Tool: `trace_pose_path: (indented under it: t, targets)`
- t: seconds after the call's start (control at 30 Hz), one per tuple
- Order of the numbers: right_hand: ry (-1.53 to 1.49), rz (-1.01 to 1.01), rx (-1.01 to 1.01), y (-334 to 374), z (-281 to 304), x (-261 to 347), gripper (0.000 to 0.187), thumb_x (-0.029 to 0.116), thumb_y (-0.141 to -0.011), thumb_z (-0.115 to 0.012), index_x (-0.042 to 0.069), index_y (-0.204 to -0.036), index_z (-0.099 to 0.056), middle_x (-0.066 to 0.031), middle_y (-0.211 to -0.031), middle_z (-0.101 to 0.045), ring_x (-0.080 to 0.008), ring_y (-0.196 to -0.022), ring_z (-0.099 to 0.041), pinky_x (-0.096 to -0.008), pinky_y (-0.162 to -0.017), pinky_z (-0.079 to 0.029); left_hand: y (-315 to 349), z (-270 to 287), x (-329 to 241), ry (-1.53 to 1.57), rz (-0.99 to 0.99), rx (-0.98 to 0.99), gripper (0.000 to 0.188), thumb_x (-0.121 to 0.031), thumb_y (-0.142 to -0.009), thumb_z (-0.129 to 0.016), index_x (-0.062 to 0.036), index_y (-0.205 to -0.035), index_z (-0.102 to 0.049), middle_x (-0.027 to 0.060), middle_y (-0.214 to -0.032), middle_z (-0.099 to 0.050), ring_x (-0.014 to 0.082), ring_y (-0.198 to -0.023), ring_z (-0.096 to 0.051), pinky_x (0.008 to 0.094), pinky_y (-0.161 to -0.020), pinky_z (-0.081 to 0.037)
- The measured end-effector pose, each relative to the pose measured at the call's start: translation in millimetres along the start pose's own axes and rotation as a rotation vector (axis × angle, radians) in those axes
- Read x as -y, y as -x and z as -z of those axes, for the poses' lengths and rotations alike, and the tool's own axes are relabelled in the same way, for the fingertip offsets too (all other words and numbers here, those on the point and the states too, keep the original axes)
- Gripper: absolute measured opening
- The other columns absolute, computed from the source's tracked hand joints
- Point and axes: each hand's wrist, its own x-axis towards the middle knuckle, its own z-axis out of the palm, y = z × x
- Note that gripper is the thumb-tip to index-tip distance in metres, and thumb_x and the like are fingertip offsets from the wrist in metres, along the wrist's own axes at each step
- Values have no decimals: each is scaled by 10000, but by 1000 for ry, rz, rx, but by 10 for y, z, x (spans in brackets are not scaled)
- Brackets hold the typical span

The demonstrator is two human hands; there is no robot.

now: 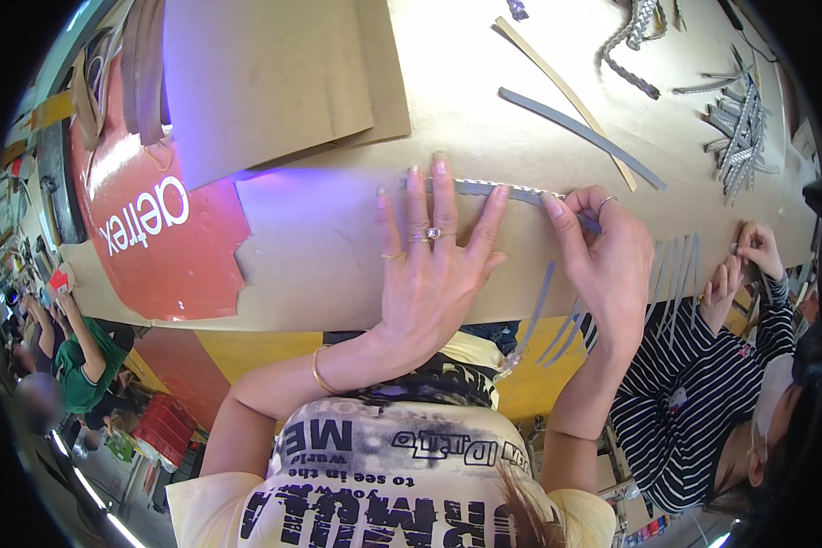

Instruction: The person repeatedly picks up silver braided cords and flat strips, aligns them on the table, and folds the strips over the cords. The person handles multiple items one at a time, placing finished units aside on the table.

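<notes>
A narrow grey strip lies across the brown-covered table, with a thin white braided cord along its far edge. My left hand rests flat, fingers spread, its fingertips pressing on the left part of the strip and cord. At their right end my right hand is closed, thumb and forefinger pinching the strip. Its exact hold on the cord is hidden by the fingers. Several loose grey strips hang over the near table edge beside my right wrist.
Large brown sheets and a red sheet lie left. Beyond my hands are a loose grey strip, a beige strip and a pile of braided pieces. At right, a person in a striped top works close by.
</notes>
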Motion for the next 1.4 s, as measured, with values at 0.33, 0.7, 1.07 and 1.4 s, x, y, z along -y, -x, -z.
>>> trace_pose_path:
  t: [0.33, 0.7, 1.07, 1.4]
  targets:
    - [-135, -12, 48, -44, 36, -91, 267, 307, -932, -643, 51, -871, -685, -104, -588, -616, -240, -523, -604, -349, -554, -444, -53, 21, 43, 133, -135, 81, 744, -377, -880, -658, -46, -1487, -384, 148, -1569, -317, 301, -1460, -293, 442, -1173, -274]
    - [-86, -7, 23, -56, 20, -50, 266, 298, -931, -654, 44, -862, -687, -86, -607, -629, -201, -544, -601, -335, -541, -449, -64, 15, 8, 105, -127, 84, 753, -387, -865, -680, -96, -1494, -385, 158, -1568, -307, 329, -1448, -303, 483, -1171, -263]
    - [-14, 43, -68, -19, -83, -59, 246, 293, -933, -644, 61, -855, -677, -100, -600, -644, -256, -536, -633, -369, -564, -468, -100, -102, -217, 23, -52, -16, 767, -467, -799, -730, -330, -1485, -415, 218, -1568, -269, 478, -1403, -297, 651, -1112, -250]
    - [-8, 198, -69, 156, -326, 217, 219, 280, -931, -651, 71, -869, -671, -73, -541, -597, -254, -474, -597, -357, -516, -454, 176, 182, 217, 236, -15, 129, 741, -395, -851, -689, -207, -1503, -394, 197, -1591, -235, 452, -1446, -229, 607, -1137, -208]
